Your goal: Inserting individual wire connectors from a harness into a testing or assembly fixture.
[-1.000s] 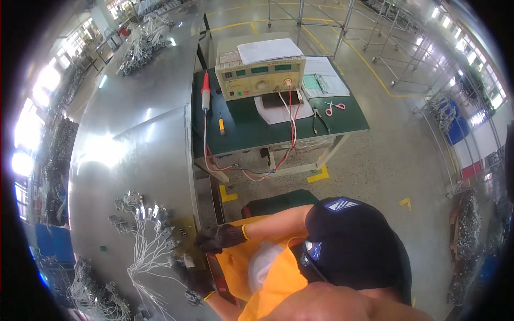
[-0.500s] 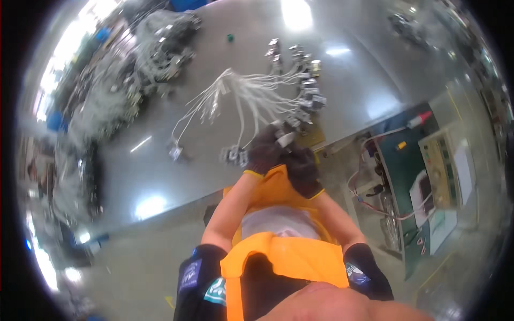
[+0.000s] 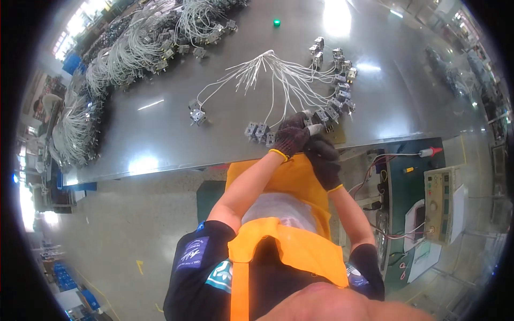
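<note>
Near the front edge of the metal worktop [image 3: 160,136], small metal parts [image 3: 342,90] with white wires [image 3: 289,80] lie in a loose curve, the wires drawn together in a bunch farther back. The gloved left hand [image 3: 292,135] is right at the near end of that curve, fingers bent among the parts; whether its grip has closed on one, I cannot tell. The right hand [image 3: 322,152], also in a dark glove, is curled just beside it at the edge; what its grip holds, if anything, is hidden. A yellowish board [image 3: 337,136] lies by the nearest parts.

The worktop's grey sheet is shiny and mirrors the lights in white patches. Toward its back is a small green object [image 3: 277,22]; along its left side spreads a long heap of wired parts [image 3: 128,59].

Off to the right, a green worktop [image 3: 404,198] carries a cream instrument [image 3: 441,195] with knobs, a red-tipped probe [image 3: 430,152], pink-handled scissors [image 3: 402,270] and papers [image 3: 425,267]. A dark green seat [image 3: 210,198] shows beside the person's orange apron [image 3: 241,179].

The grey floor [image 3: 136,235] bears yellow marks, with blue bins [image 3: 64,275] at lower left and bright windows [image 3: 80,29] at upper left.
</note>
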A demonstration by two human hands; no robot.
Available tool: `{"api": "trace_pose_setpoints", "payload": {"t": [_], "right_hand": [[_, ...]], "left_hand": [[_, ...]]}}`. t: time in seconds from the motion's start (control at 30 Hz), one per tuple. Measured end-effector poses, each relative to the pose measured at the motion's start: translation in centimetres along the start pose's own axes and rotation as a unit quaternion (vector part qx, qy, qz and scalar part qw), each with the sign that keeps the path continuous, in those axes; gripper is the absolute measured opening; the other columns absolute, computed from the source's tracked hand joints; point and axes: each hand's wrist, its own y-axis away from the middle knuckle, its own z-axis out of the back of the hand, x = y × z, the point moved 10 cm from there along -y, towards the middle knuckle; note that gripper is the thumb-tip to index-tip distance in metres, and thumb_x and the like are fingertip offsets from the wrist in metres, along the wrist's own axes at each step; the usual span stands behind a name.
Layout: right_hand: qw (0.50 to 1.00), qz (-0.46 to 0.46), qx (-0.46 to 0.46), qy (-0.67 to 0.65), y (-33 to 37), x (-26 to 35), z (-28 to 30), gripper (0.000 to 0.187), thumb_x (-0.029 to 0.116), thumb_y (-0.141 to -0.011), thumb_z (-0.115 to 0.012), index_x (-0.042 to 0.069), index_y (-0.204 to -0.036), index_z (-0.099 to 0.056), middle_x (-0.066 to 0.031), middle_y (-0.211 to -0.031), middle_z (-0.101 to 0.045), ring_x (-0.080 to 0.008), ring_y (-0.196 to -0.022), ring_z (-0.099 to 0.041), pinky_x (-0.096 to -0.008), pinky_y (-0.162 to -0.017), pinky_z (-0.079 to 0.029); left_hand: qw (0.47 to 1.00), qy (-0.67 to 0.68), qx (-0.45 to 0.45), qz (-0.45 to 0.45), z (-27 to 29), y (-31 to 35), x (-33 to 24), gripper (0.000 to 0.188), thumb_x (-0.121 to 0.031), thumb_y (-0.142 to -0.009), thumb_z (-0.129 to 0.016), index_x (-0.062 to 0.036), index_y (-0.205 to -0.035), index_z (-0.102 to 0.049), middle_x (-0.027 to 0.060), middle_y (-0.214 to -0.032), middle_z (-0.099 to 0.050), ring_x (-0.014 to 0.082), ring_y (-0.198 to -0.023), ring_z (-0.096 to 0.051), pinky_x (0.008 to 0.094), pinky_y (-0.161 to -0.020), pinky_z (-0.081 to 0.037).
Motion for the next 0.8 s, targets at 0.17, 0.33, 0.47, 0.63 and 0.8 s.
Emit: {"api": "trace_pose_setpoints", "payload": {"t": [0.17,0.33,0.47,0.63,0.8], "right_hand": [[0.941,-0.241,-0.07,-0.225,2.2,-3.5,-0.7,0.018,0.004,-0.082,-0.059,0.012,-0.094,-0.068,-0.006,-0.089,-0.062,-0.0231,-0.076,-0.059,-0.0357,-0.068,-0.048],[0.905,-0.302,-0.125,-0.273,3.0,-4.6,-1.1,0.019,0.023,-0.095,-0.054,0.015,-0.085,-0.068,-0.0019,-0.075,-0.059,-0.013,-0.056,-0.053,-0.0309,-0.044,-0.042],[0.809,-0.317,0.0,-0.496,2.6,-6.6,-4.4,0.022,0.028,-0.098,-0.054,0.015,-0.085,-0.065,-0.0017,-0.074,-0.059,-0.0124,-0.056,-0.055,-0.0277,-0.044,-0.044],[0.738,-0.313,0.035,-0.597,5.9,-7.4,-6.2,0.024,0.033,-0.099,-0.052,0.011,-0.1,-0.06,-0.0044,-0.082,-0.063,-0.0159,-0.061,-0.06,-0.0268,-0.048,-0.048],[0.812,-0.353,-0.1,-0.454,6.2,-4.9,-3.4,0.037,0.024,-0.1,-0.049,0.003,-0.129,-0.052,-0.0136,-0.11,-0.067,-0.023,-0.09,-0.069,-0.0307,-0.063,-0.058]], "left_hand": [[0.997,-0.004,-0.045,-0.064,0.3,0.6,0.7,0.062,-0.047,-0.08,-0.07,-0.0023,-0.123,-0.061,0.0219,-0.113,-0.066,0.0353,-0.106,-0.063,0.0426,-0.093,-0.048],[0.991,0.099,-0.039,0.085,-0.4,0.9,3.1,0.064,-0.043,-0.081,-0.07,0.0009,-0.126,-0.058,0.0223,-0.116,-0.065,0.0373,-0.107,-0.062,0.0403,-0.094,-0.048],[0.984,0.16,-0.049,0.064,-1.6,1.3,3.9,0.063,-0.038,-0.081,-0.072,0.0021,-0.127,-0.056,0.0221,-0.115,-0.065,0.036,-0.103,-0.064,0.0387,-0.09,-0.049],[0.978,0.166,-0.017,0.129,1.6,3.6,-1.5,0.072,-0.034,-0.081,-0.075,0.0026,-0.136,-0.045,0.0232,-0.11,-0.062,0.037,-0.104,-0.062,0.0387,-0.09,-0.049],[0.928,-0.237,0.026,-0.287,9.1,5.9,-8.1,0.08,-0.03,-0.076,-0.078,-0.0015,-0.14,-0.041,0.0219,-0.131,-0.052,0.039,-0.125,-0.048,0.046,-0.106,-0.039]]}}
